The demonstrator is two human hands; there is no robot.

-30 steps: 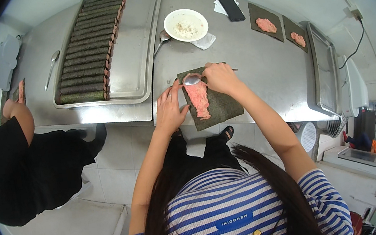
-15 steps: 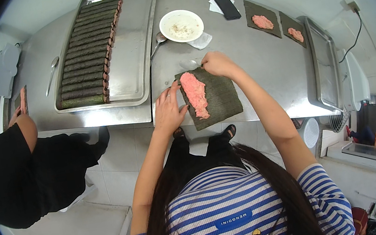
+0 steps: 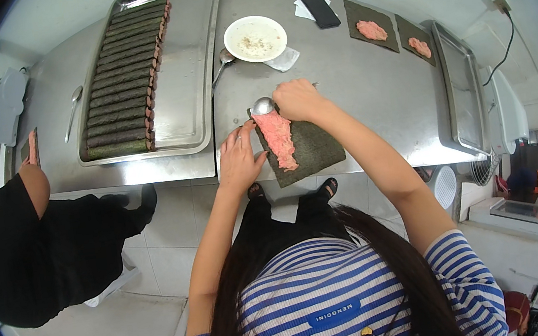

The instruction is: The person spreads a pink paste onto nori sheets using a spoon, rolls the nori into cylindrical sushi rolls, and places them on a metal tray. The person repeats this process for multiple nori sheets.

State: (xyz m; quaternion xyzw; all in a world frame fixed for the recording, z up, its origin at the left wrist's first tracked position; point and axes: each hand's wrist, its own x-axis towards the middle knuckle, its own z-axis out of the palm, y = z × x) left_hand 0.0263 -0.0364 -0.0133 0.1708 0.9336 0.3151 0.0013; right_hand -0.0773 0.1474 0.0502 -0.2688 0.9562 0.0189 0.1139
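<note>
On the steel table before me lies a dark green seaweed sheet (image 3: pixel 315 148), with a strip of pink minced filling (image 3: pixel 277 141) along its left side. My right hand (image 3: pixel 297 99) is closed round the handle of a metal spoon (image 3: pixel 263 105), whose bowl rests on the far end of the filling. At the sheet's left edge, my left hand (image 3: pixel 239 158) lies with fingers apart, fingertips touching the edge.
At the left, a steel tray (image 3: pixel 197 109) holds a row of seaweed rolls (image 3: pixel 119 86). Further back are a white bowl (image 3: pixel 256 38), a second spoon (image 3: pixel 223 64) and a black phone (image 3: pixel 318 8). Two filled sheets (image 3: pixel 372 30) lie far right beside another tray (image 3: pixel 462 85). A co-worker (image 3: pixel 55 244) sits left.
My right hand has moved slightly left, bringing the spoon's bowl from beyond the sheet onto the far end of the filling. My left hand stays at the edge.
</note>
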